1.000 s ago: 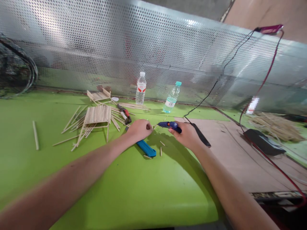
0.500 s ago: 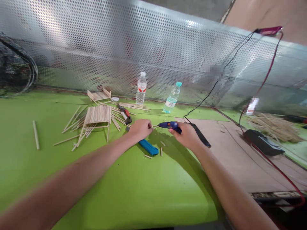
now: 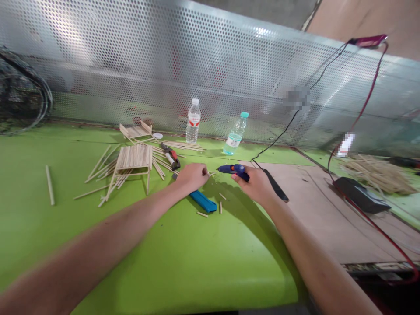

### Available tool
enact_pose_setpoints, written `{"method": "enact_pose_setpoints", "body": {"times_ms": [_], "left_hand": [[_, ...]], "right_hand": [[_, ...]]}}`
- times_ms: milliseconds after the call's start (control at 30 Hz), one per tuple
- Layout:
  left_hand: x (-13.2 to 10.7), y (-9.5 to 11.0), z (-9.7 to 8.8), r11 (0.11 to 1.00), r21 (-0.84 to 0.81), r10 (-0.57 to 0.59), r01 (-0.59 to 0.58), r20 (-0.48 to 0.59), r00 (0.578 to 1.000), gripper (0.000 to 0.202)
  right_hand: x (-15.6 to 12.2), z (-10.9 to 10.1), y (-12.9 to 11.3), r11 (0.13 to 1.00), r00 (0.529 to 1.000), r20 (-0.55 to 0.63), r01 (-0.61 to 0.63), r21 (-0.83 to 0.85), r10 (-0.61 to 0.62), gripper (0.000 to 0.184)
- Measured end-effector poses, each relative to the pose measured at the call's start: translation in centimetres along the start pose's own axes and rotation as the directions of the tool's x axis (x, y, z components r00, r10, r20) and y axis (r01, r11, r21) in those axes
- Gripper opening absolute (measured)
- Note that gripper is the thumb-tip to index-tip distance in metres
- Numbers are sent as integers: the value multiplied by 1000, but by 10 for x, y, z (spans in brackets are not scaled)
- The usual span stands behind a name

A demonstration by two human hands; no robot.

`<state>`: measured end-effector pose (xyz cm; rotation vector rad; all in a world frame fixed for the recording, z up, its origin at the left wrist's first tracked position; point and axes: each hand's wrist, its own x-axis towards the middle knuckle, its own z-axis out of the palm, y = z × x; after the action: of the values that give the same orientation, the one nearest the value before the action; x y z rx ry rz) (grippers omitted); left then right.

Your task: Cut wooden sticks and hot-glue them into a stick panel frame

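My right hand (image 3: 257, 186) grips a blue glue gun (image 3: 233, 169) whose nozzle points left, a little apart from my left hand. A short wooden stick piece (image 3: 211, 174) pokes out of my left hand (image 3: 192, 176), whose fingers are pinched shut on it just above the green table (image 3: 164, 253). Under my left wrist lies a blue utility knife (image 3: 203, 201). A few short stick offcuts (image 3: 220, 207) lie beside the knife. The gun's black cord (image 3: 275, 186) runs off behind my right hand.
A small stick-built table (image 3: 133, 158) stands left of my hands amid several loose sticks, with red-handled cutters (image 3: 171, 156) beside it. Two water bottles (image 3: 193, 120) stand by the perforated metal wall. A brown board, a black box (image 3: 359, 194) and red cable lie right.
The glue gun's nozzle has drawn back slightly right from the stick piece after nearly touching it half a second ago. My left hand has stayed in place.
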<state>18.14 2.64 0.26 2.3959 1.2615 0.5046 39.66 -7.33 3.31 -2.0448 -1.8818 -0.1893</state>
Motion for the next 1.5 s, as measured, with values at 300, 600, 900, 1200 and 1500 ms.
{"method": "enact_pose_setpoints", "body": {"times_ms": [300,600,900,1200,1500], "left_hand": [[3,-5,0,999,-53,3,-4,-17,1000,19],[3,-6,-3,996,-88,26,-27,-9,1000,21],[3,-9,-4,990,-129,58,-56,10,998,21],[3,-8,-4,991,-130,44,-41,15,999,20],[4,-9,-3,991,-122,53,-52,5,999,19]], "right_hand": [[-2,0,-4,996,998,36,38,79,-41,37],[-4,9,-10,998,996,80,22,52,-26,40],[-9,14,-19,1000,997,74,14,-17,-13,40],[-10,15,-22,998,998,67,17,-67,-12,43],[-11,15,-24,995,998,66,18,-97,-11,43]]}}
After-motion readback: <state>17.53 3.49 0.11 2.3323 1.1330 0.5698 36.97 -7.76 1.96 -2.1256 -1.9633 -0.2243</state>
